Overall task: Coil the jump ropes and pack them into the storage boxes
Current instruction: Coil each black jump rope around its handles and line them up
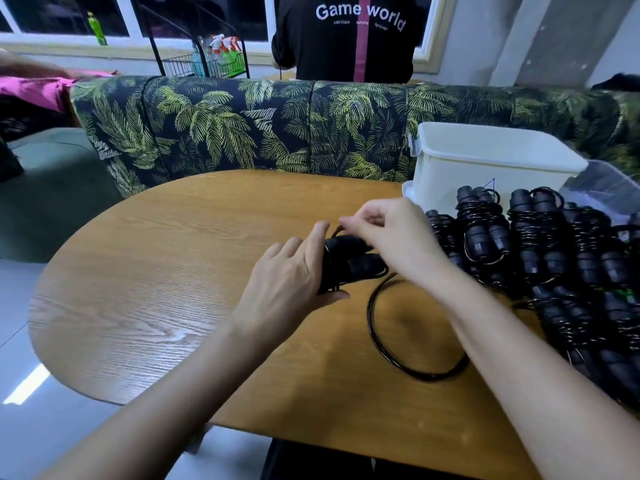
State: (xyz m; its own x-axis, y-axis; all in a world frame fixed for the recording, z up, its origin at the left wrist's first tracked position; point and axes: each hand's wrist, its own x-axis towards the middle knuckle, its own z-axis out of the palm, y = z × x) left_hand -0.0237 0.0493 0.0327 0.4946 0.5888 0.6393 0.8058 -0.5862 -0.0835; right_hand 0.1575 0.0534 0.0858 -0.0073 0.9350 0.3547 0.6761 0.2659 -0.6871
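One rope is being worked near the middle of the table, between two hands. The left hand grips its two black handles side by side, fingers curled over the top and thumb underneath. The right hand, just above and right of them, pinches the cord between thumb and forefinger close to the left fingertips. One loose loop of that cord lies on the table under the right forearm, toward the near edge. Along the right edge lies one pile of ropes already coiled round their paired handles. At least six bundles show, but the exact count cannot be told. There are two boxes at the far right corner: a white box just behind the pile and a clear box beside it, partly cut off. Beyond the far edge stand one leaf-print sofa and one person in a black shirt.
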